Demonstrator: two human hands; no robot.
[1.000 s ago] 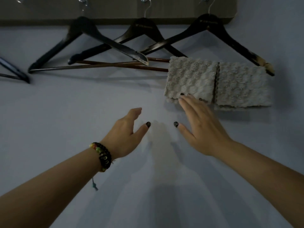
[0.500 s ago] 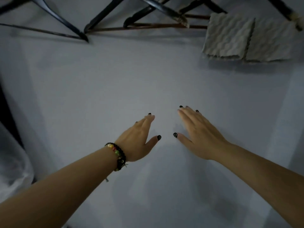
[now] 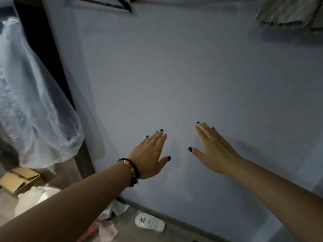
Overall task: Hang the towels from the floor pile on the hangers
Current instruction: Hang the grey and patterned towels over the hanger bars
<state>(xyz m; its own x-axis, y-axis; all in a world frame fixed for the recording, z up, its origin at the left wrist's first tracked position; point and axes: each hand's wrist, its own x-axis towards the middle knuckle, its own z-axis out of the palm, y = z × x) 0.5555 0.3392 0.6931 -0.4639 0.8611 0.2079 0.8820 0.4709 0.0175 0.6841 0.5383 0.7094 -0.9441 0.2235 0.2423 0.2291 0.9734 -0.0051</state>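
Wall (image 3: 174,67) fills more view — hands lower (both flat), towels (image 3: 288,13) cropped.

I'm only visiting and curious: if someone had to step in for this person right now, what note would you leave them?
Left hand: open, fingers straight, holding nothing, in front of the wall.
Right hand: open too, also empty.
Hung towel: on the wall at top right, only its lower edge in view. A dark hanger tip shows at top left.
Done: at least that towel is up.
Left: fetch the next towel. Pale crumpled items lie on the floor at lower left; I can't tell whether they are the pile.
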